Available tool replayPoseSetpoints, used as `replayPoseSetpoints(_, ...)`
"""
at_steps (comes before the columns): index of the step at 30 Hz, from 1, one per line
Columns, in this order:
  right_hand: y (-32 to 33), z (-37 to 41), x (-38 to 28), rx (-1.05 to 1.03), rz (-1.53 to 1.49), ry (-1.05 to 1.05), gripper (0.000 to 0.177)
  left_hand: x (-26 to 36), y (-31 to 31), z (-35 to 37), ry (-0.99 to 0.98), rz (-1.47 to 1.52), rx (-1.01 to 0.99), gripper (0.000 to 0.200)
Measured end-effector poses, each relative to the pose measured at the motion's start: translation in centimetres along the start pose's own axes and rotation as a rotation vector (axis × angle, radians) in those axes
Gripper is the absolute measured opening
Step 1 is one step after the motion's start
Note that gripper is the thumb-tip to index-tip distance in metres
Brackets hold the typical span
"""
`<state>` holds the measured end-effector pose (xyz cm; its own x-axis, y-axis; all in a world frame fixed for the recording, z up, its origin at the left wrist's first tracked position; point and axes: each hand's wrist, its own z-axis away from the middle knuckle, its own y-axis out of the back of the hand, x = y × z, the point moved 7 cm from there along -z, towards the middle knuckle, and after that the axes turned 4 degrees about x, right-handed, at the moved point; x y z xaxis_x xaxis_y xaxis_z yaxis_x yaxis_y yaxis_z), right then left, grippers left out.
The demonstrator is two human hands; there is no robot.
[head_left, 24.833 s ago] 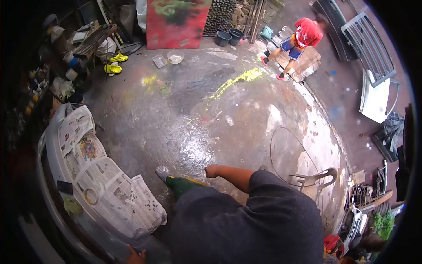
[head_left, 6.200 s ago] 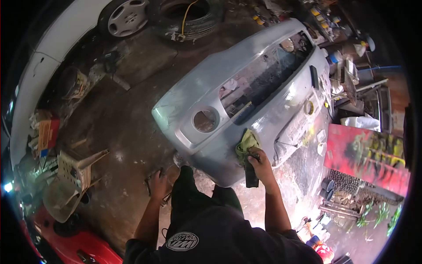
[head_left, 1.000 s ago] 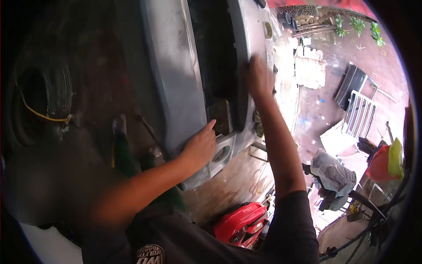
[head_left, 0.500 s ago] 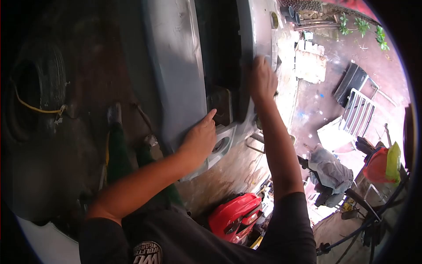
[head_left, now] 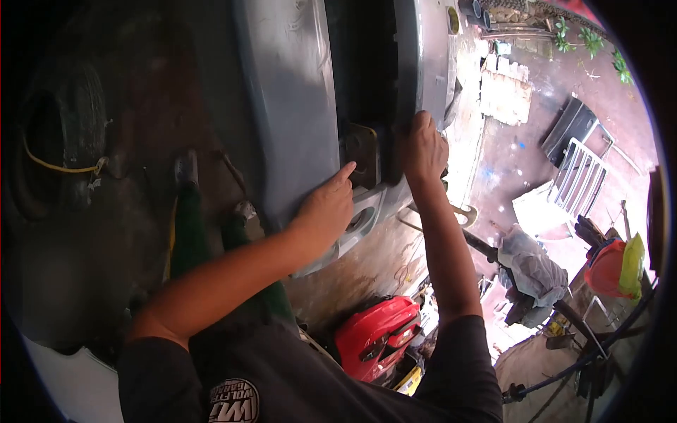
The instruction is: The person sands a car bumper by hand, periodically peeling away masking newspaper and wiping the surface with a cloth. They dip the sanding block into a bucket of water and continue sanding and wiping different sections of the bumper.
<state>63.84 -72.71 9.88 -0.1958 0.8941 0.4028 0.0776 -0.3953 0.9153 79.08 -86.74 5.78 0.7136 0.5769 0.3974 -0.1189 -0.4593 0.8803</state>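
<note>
On the head view I see the grey bumper running down the middle, its upper end cut off by the edge. The left hand lies on its face, spread, index finger stretched out beside the long opening. The right hand is curled at the opening's far edge; I cannot tell whether it holds anything. The left forearm crosses in front of the green trousers, and the right one hides some floor. A tyre with a yellow strap is well apart on my left; a red part is below. To the right are a black panel, a rack and a white panel. Compared with half a second ago, the right hand sits lower along the edge, nearer the left.
</note>
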Motion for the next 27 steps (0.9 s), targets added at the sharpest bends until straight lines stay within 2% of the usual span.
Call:
replayPoseSetpoints(3,-2.0,5.1,1.5,-0.081,0.050,-0.146,0.037,-0.2,-0.2,0.0,-0.005,0.034,-0.004,0.025)
replayPoseSetpoints(5,-4.0,11.1,3.1,-0.273,0.009,-0.291,0.038,-0.1,-0.4,-0.1,0.001,0.046,-0.028,0.025)
replayPoseSetpoints(8,-2.9,12.8,3.9,-0.332,-0.096,-0.442,0.042,-0.2,-0.4,-0.4,0.016,0.046,-0.051,0.024)
replayPoseSetpoints(10,-0.9,12.2,4.0,-0.332,-0.344,-0.555,0.039,0.0,-0.1,-0.5,0.024,0.062,-0.045,0.023)
replayPoseSetpoints(13,2.2,14.4,4.0,-0.332,-0.758,-0.682,0.031,0.2,2.2,-0.7,0.181,0.626,0.213,0.023)
replayPoseSetpoints(14,1.9,15.9,4.0,-0.359,-0.893,-0.715,0.028,0.6,1.9,-0.6,0.310,0.790,0.195,0.025)
replayPoseSetpoints(16,4.2,17.0,1.5,-0.445,-1.199,-0.943,0.025,1.6,1.4,-0.4,0.574,1.111,0.147,0.029)
replayPoseSetpoints(17,4.6,17.6,0.5,-0.482,-1.342,-0.989,0.026,2.5,-0.2,-0.3,0.642,1.314,-0.155,0.031)
replayPoseSetpoints(18,5.0,18.2,-0.3,-0.520,-1.488,-1.032,0.027,3.5,-1.4,0.0,0.715,1.470,-0.148,0.030)
replayPoseSetpoints(19,5.9,18.4,-1.0,-0.567,-1.626,-1.026,0.037,5.2,-3.4,0.6,0.788,1.624,-0.138,0.029)
replayPoseSetpoints(20,6.1,19.0,-1.1,-0.582,-1.649,-1.015,0.039,6.2,-4.6,1.0,0.860,1.777,-0.129,0.028)
replayPoseSetpoints(23,4.8,21.9,-0.6,-0.674,-1.697,-0.987,0.049,6.8,-4.3,0.4,0.742,1.804,-0.173,0.023)
replayPoseSetpoints(26,4.9,19.5,0.6,-0.688,-1.598,-0.789,0.049,5.9,-1.8,-0.1,0.443,1.085,-0.009,0.021)
replayPoseSetpoints(27,2.8,19.2,2.2,-0.668,-1.487,-0.759,0.050,5.6,-0.9,-0.5,0.348,0.876,0.025,0.022)
